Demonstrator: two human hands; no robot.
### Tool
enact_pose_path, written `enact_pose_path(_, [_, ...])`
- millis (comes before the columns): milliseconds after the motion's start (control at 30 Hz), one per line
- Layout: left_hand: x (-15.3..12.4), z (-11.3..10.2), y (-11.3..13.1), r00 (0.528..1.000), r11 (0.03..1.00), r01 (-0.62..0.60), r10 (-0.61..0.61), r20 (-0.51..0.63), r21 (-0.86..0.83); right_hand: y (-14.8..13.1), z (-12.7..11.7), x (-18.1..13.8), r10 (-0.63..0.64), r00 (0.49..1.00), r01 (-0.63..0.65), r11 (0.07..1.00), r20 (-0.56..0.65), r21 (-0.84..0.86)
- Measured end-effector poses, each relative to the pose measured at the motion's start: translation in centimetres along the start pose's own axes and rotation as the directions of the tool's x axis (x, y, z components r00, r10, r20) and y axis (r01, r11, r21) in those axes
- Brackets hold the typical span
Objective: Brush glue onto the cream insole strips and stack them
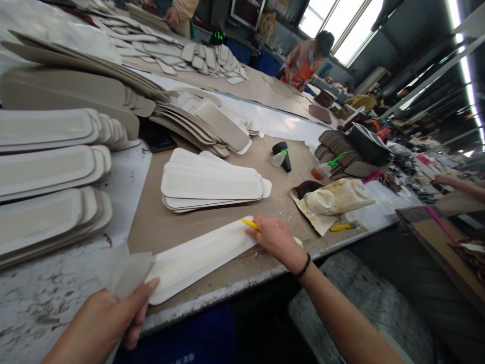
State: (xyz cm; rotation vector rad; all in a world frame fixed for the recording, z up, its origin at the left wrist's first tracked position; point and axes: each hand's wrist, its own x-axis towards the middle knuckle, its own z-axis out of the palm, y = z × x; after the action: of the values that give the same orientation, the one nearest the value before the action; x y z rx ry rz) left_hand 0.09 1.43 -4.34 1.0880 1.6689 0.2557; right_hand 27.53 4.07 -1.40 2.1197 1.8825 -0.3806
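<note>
A long white padded strip (197, 258) lies flat along the near edge of the worktable (227, 293). My right hand (275, 240) presses on its right end, fingers closed round a thin yellow tool (250, 223). My left hand (104, 321) is at the strip's left end, pinching a thin translucent sheet (127, 270) that lifts off the table. A fanned pile of the same white strips (210, 184) sits just beyond, on brown paper.
Several stacks of beige and white strips (49, 167) fill the left side. A glue-crusted jug (337, 197), small squeeze bottles (280, 156) and a yellow cutter (341, 227) lie to the right. Other people work at the far end and at right.
</note>
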Motion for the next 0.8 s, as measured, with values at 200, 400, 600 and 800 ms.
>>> enact_pose_path(200, [0.2,0.0,-0.1,1.000,1.000,-0.004,0.004,0.012,0.018,0.3,0.1,0.5,-0.026,1.000,0.026,1.000,0.002,0.007])
enact_pose_path(400, [0.1,0.2,0.0,1.000,1.000,-0.024,0.024,-0.011,-0.004,1.7,0.3,0.1,0.072,0.987,-0.067,0.997,-0.146,0.039])
enact_pose_path(600, [0.2,0.1,-0.4,1.000,0.998,-0.022,0.023,0.011,-0.064,2.8,1.0,0.2,0.109,0.977,-0.025,0.913,-0.182,0.407])
enact_pose_path(800, [0.0,-0.4,-0.8,0.996,0.964,-0.001,0.024,0.082,-0.268,2.8,0.6,-0.8,0.045,0.998,0.003,0.702,-0.048,0.712])
